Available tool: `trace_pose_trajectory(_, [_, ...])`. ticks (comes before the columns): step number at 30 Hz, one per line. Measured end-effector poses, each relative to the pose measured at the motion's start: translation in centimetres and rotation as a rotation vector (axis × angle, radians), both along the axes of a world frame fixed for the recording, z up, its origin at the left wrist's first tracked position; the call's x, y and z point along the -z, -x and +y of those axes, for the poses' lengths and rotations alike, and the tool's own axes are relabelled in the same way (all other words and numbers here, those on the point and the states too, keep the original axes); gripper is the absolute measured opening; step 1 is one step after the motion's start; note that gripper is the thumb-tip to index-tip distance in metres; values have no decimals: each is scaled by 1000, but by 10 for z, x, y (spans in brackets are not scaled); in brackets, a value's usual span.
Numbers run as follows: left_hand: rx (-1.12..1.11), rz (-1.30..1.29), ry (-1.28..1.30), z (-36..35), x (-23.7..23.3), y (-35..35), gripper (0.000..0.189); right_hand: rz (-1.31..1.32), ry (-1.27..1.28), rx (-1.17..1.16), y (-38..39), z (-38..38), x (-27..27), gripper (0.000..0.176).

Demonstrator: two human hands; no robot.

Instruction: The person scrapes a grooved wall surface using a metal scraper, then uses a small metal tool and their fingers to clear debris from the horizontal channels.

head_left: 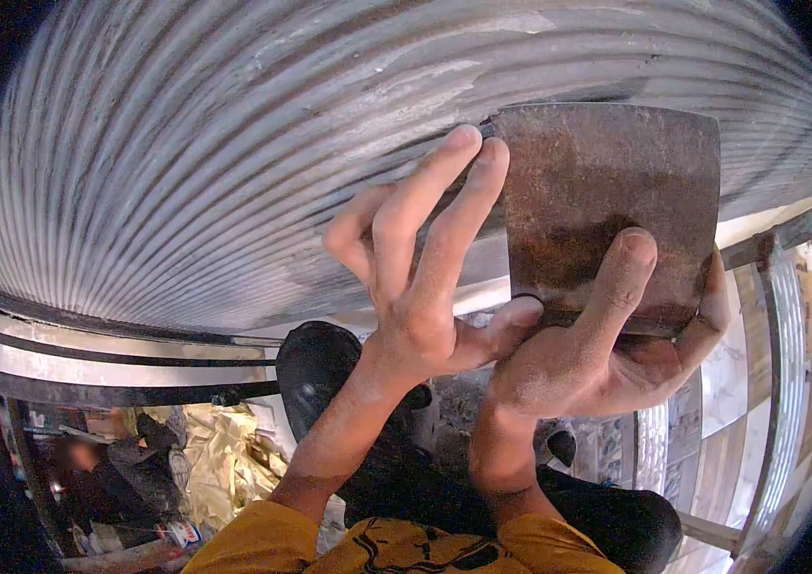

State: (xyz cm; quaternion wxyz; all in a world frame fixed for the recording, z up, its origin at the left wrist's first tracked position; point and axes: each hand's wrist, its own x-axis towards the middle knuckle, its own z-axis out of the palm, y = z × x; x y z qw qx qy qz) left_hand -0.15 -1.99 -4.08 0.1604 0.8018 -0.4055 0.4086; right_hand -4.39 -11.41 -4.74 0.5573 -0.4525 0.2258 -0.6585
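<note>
A flat, roughly square, rust-brown metal plate (612, 182) is held up in front of the ribbed metal sheet. My right hand (597, 359) supports it from below, thumb pressed on the near face and fingers curled round the lower right edge. My left hand (430, 249) is open at the plate's left side, its fingers long and apart. Two of its fingertips lie at the upper left corner, beside a small dark bit I cannot make out. The left thumb is close to the lower left corner. The plate's far face is hidden.
Grey ribbed metal sheeting (234, 172) fills the upper view, very near my hands. Dark metal bars (119, 387) run below it on the left. Down there are crumpled yellowish sheeting (224, 459) and a person in dark clothes (114, 493). A metal frame (779, 383) stands over tiles at right.
</note>
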Motion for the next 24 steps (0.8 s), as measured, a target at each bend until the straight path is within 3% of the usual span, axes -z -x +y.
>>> trace_pose_trajectory(9, [-38,42,43,-5,0,3,87,-24,-30,-57,-2,-2,-9,41])
trace_pose_trajectory(24, [43,5,53,-5,1,-3,74,-61,-15,-15,-4,-9,2,38])
